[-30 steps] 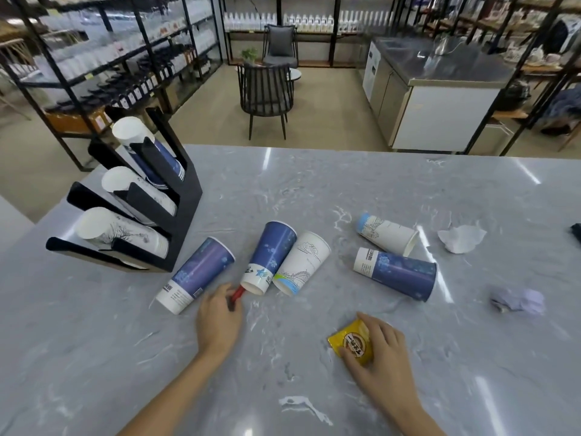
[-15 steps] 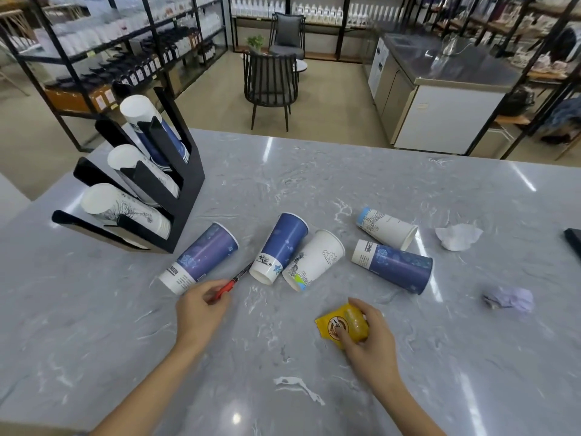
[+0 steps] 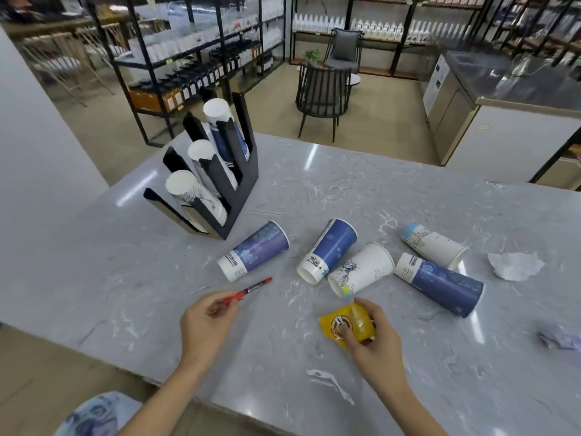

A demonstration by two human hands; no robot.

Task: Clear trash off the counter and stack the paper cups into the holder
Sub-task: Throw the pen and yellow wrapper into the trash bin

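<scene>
**Head view: both hands gripping trash, five cups loose on counter**

Head camera. Grey marble counter (image 3: 361, 190) fills the lower frame. Left hand (image 3: 207, 322) at about 7 o'clock from counter centre, fingers pinched on the near end of a red pen (image 3: 251, 291); the pen's far tip points toward 2 o'clock and ends just short of the purple cup (image 3: 256, 250). Right hand (image 3: 374, 338) at about 6 o'clock, fingers closed around a yellow wrapper (image 3: 345, 322), which is partly crumpled.

Five paper cups lie on their sides in a loose row across the centre: purple cup, blue cup (image 3: 330, 250), white cup (image 3: 361, 269) touching the blue one, a second white cup (image 3: 435, 245) and a dark blue cup (image 3: 440, 284) at 3 o'clock.

Black cup holder (image 3: 242, 187) at 10 o'clock, three slots, each holding stacked cups.

Crumpled white tissue (image 3: 515, 265) at 3 o'clock; a lilac wad (image 3: 562, 339) near the right edge, well apart from the hands.
</scene>
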